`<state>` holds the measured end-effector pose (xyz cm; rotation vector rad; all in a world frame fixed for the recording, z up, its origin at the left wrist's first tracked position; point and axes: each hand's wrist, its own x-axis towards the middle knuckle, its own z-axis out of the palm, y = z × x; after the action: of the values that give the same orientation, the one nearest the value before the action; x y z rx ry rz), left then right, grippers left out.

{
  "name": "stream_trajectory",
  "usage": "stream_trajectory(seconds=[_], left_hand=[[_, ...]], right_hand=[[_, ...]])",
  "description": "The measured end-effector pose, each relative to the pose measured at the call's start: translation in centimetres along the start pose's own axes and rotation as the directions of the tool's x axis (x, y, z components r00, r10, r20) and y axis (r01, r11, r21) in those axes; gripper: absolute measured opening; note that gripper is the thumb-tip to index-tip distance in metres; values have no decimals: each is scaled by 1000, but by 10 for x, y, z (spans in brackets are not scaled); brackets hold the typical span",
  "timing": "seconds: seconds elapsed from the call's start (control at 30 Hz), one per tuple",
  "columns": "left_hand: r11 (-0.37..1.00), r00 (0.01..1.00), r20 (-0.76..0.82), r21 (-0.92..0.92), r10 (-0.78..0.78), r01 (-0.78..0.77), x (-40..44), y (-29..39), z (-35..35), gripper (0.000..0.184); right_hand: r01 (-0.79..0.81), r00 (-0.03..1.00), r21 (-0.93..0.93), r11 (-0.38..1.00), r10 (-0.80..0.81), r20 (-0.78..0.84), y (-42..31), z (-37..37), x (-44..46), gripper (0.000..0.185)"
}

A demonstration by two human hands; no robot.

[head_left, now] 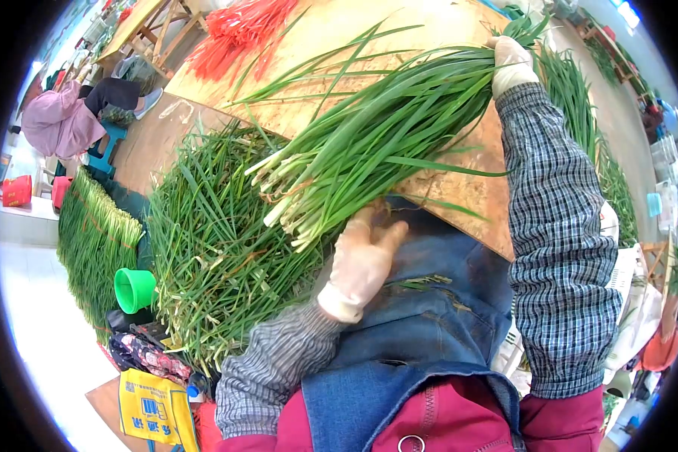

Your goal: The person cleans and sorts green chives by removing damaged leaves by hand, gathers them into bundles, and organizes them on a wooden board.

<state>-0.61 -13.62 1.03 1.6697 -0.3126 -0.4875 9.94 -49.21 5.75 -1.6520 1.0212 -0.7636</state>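
A thick bundle of garlic chives (414, 120) lies across the near part of the wooden table, white stem ends to the lower left and green leaves to the upper right. My right hand (512, 64), in a pale glove, is closed around the leaf end. My left hand (365, 260), gloved too, is just below the stem end with its thumb apart from the fingers. Its fingertips are blurred and partly hidden near the bundle's underside. A large loose heap of chives (211, 241) lies left of the bundle.
Red ties (241, 30) lie at the back of the wooden table (459, 177). To the left are stacked chive bundles (98, 248), a green cup (134, 291) and a yellow bag (154, 407). A person (60, 120) sits at the far left. More chives (569, 87) lie right of my arm.
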Motion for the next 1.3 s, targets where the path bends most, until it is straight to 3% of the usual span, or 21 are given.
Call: stream_trajectory(seconds=[0.07, 0.13, 0.17, 0.23, 0.3, 0.43, 0.53, 0.57, 0.6, 0.67, 0.7, 0.73, 0.77, 0.83, 0.9, 1.0, 1.03, 1.1, 1.17, 1.27, 1.3], left_hand=[[936, 987, -13, -320, -159, 146, 10, 4, 7, 29], [821, 958, 27, -509, -286, 259, 15, 19, 9, 24], [844, 975, -14, -503, -221, 184, 19, 10, 11, 19], [852, 977, 95, -479, -188, 211, 14, 19, 5, 19], [872, 974, 203, -454, -99, 183, 9, 32, 4, 19], [838, 832, 552, -425, -60, 343, -3, 70, -2, 15], [903, 678, 715, -160, -172, 398, -13, 82, -21, 16], [946, 721, 657, -38, -219, 322, -17, 75, -25, 17], [990, 859, 509, 77, 64, -119, -24, 43, -25, 18], [975, 990, 140, 221, -3, -28, -32, 5, -26, 27], [996, 995, 59, 56, -75, 71, -30, -3, -23, 34], [981, 988, -8, -119, -156, 154, -30, -10, -20, 42], [981, 989, 70, -132, -134, 142, -24, -29, -21, 57], [868, 967, 156, -429, -202, 250, -13, -15, -14, 59], [771, 960, 218, -575, -178, 274, 0, -9, -1, 58], [661, 905, 375, -629, -203, 409, 16, -1, 16, 51], [651, 898, 356, -622, -261, 436, 21, 3, 25, 33], [659, 862, 394, -561, -319, 501, 24, -1, 26, 25], [749, 845, 367, -407, -390, 522, 18, 11, 23, 22], [862, 868, 354, -245, -347, 445, -3, 40, 13, 20], [909, 893, 371, -226, -253, 351, -5, 49, 13, 19]], right_hand=[[-105, 994, 222, 969, 112, -18, -14, 1, -23, 28], [-101, 994, 241, 965, 109, -21, -23, -3, -35, 28], [-91, 995, 235, 968, 95, -7, -22, -4, -31, 28], [-76, 997, 197, 978, 76, 7, -25, -4, -26, 30], [161, 987, 57, 985, -162, 21, -23, -8, -28, 27], [426, 904, -43, 904, -423, 69, -26, -11, -26, 25], [585, 811, -131, 800, -576, 105, -20, -16, -22, 26], [629, 777, -138, 765, -621, 100, -15, -13, -19, 26], [581, 814, -132, 803, -574, 86, -15, -11, -18, 26], [477, 879, -114, 871, -473, 58, -15, -7, -15, 26], [481, 877, -159, 862, -476, 71, -10, -4, -7, 27], [538, 839, -305, 785, -531, 113, -10, -5, -11, 27], [585, 797, -438, 682, -584, 155, -10, -7, -15, 27], [638, 624, -751, 170, -685, 375, -22, -19, -44, 27], [549, 787, -653, 523, -585, 193, -4, -4, -19, 18], [441, 857, -783, 439, -466, 222, 2, -8, -16, 15], [418, 873, -791, 447, -437, 214, 5, -7, -13, 14], [444, 827, -873, 205, -467, 311, -20, -15, -50, 16], [415, 876, -790, 451, -431, 215, -14, -10, -34, 17], [422, 902, -571, 705, -391, 184, -14, -8, -29, 21], [396, 918, -463, 793, -357, 174, -17, -8, -30, 24]])
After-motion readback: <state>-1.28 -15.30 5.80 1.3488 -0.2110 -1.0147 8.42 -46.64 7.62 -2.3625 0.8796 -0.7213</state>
